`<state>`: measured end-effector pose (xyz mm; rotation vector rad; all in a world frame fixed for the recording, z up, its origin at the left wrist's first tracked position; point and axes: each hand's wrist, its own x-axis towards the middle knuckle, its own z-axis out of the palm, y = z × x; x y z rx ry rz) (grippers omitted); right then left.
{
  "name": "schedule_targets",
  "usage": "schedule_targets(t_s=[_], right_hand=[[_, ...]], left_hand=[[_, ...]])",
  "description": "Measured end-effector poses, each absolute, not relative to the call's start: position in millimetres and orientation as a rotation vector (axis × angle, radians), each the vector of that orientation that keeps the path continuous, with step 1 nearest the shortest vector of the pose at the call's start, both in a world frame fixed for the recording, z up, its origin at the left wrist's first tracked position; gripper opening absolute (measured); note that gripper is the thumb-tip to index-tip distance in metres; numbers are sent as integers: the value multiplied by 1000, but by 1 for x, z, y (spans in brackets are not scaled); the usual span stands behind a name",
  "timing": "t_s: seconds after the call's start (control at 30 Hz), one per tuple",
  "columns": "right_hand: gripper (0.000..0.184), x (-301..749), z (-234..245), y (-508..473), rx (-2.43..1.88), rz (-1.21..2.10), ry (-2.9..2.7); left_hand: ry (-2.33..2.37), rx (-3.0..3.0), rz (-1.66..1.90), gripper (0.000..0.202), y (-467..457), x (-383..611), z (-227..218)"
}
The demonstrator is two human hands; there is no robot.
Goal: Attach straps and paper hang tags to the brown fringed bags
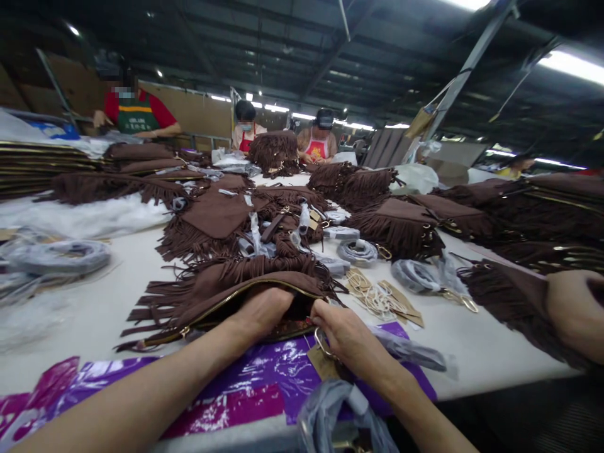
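Note:
A brown fringed suede bag [221, 286] lies on the white table [117, 296] right in front of me, its gold zipper mouth facing me. My left hand [262, 311] reaches into the open mouth, fingers hidden inside. My right hand [342, 330] grips the bag's right end beside a metal ring [321, 345] and a brown paper tag [323, 363]; its fingers are curled closed. Purple glossy plastic sheets [264, 377] lie under both forearms.
Many more brown fringed bags [221, 217] cover the table, with wrapped straps [356, 251], string tags [382, 299] and clear plastic bags [56, 258]. Another person's arm [573, 311] rests at the right edge. Three workers stand at the far side. A grey plastic bag [337, 418] lies near me.

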<state>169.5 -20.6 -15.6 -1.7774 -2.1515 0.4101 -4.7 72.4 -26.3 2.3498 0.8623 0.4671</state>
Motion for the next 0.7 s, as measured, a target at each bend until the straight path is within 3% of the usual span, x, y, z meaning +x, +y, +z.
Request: schedule_targets(t_s=[0.13,0.23,0.33,0.7], right_hand=[[16,173,-17,-21,-1712,423,-2137],[15,174,-14,-21,-1716,426,-2133],[15,174,-9,-20,-1731,459,-2112],[15,171,-2,-12,-1830,419,-2073]], left_hand=[[692,2532,345,42,67,-9,-22],[941,2525,281,48,66,-4,-17],[1142,2464,170,41,68,7,-9],[1119,2397,201,38,76,11,-7]])
